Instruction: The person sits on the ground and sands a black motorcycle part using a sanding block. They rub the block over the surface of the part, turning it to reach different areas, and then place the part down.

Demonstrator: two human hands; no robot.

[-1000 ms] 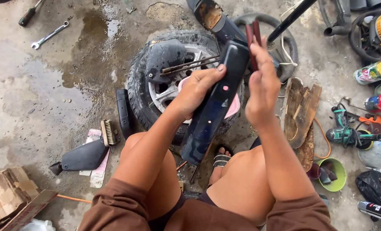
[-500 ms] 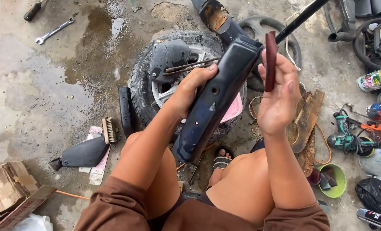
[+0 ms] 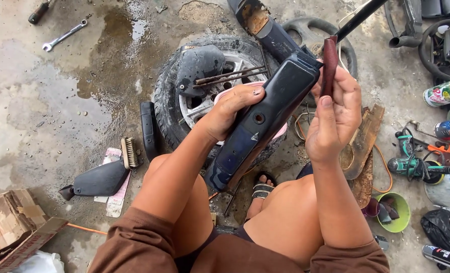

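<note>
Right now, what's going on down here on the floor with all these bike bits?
A person squats on wet concrete, working on a long dark blue plastic panel. The left hand steadies the panel along its edge, while the right hand pinches a folded strip of reddish-brown sandpaper upright, just off the panel's top end. Behind the panel lies a small wheel with its tyre. A wire brush and a spanner lie to the left, a green cordless drill to the right.
</note>
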